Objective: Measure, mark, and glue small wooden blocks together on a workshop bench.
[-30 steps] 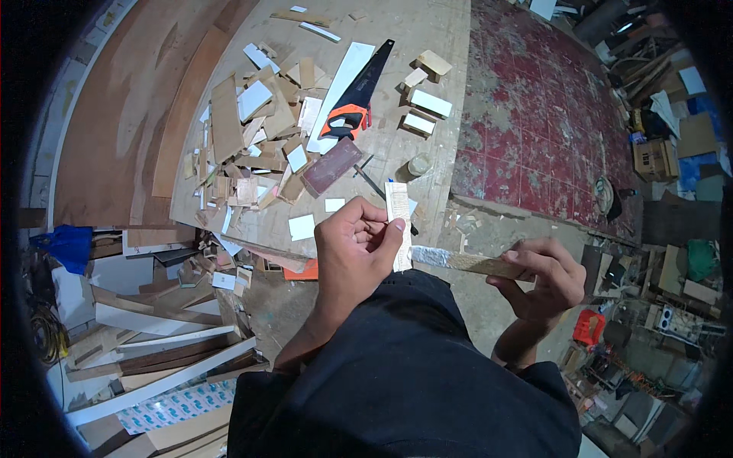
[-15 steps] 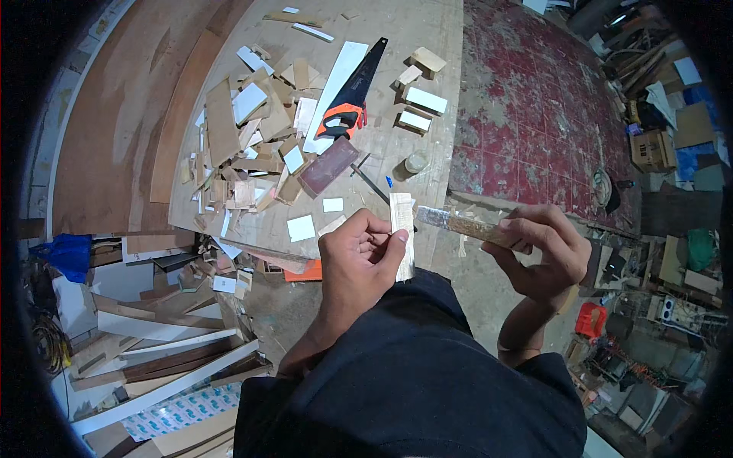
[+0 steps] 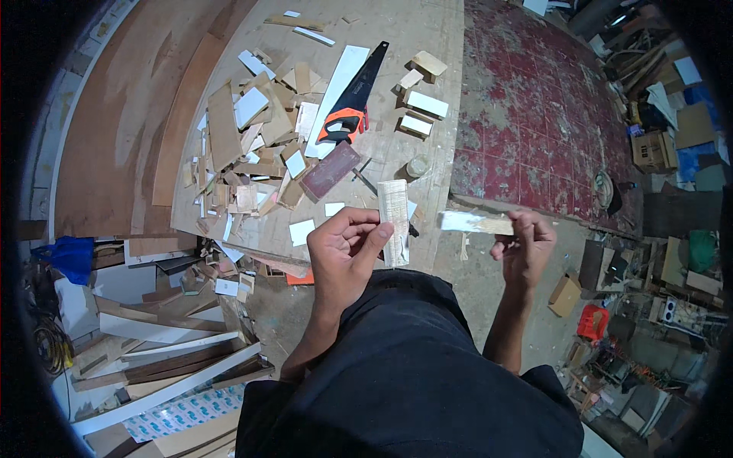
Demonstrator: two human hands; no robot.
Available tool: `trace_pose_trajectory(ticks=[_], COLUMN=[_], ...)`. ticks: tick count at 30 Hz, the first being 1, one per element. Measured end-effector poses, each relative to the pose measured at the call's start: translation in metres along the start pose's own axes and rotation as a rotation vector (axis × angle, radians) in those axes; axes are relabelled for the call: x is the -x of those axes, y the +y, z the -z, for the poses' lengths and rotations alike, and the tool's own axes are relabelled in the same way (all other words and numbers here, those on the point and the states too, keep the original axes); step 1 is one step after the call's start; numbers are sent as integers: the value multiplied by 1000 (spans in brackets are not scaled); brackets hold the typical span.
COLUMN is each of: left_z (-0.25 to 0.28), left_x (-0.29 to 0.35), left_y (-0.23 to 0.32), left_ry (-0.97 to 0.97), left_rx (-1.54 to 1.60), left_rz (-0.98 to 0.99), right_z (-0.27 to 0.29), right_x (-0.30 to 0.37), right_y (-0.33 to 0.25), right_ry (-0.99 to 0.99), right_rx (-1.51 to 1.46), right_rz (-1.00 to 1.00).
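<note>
My left hand [image 3: 340,248] is closed round a short pale wooden strip [image 3: 394,202], thumb across its face. The strip stands nearly upright in front of me, its grain showing. To its right, my right hand [image 3: 527,244] pinches one end of a flat stick [image 3: 477,223]. White material covers the stick's left end, while bare wood shows nearer my fingers. Stick and strip are apart, with a gap between them. Behind the strip, a thin dark tool [image 3: 364,180] on the table is partly hidden.
On the wooden table [image 3: 427,30] lie a handsaw [image 3: 359,99], a reddish-brown slab [image 3: 330,172], a heap of wood offcuts [image 3: 248,145] and several small white-faced blocks [image 3: 426,104]. A small jar [image 3: 417,166] stands near the right edge. Long boards [image 3: 168,366] are stacked lower left.
The stick has drawn away from the strip and swung level, its white face now showing. My right hand has moved left a little; my left hand has shifted slightly left with the strip.
</note>
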State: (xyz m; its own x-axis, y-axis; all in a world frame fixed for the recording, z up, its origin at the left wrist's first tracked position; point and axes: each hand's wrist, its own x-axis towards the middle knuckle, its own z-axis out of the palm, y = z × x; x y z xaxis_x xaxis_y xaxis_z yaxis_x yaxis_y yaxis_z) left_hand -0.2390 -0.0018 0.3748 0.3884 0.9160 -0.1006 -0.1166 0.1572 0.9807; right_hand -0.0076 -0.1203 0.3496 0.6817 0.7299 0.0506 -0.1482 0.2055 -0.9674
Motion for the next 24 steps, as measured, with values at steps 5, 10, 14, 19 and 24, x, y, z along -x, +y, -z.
trace_pose_trajectory(ticks=[5, 10, 14, 19, 24], left_z=[-3, -6, -5, -6, -9], left_x=[0, 3, 4, 6, 8], left_y=[1, 7, 5, 5, 10], left_ry=[-40, -55, -39, -13, 2], left_rx=[14, 23, 32, -32, -7], left_rz=[-4, 41, 6, -66, -75], right_z=[-11, -17, -14, -12, -13], right_x=[1, -3, -4, -4, -1], right_y=[7, 5, 4, -1, 0], right_ry=[-18, -61, -84, -85, -201], right_rx=[-69, -28, -4, -84, 30], right_rz=[10, 33, 65, 64, 163])
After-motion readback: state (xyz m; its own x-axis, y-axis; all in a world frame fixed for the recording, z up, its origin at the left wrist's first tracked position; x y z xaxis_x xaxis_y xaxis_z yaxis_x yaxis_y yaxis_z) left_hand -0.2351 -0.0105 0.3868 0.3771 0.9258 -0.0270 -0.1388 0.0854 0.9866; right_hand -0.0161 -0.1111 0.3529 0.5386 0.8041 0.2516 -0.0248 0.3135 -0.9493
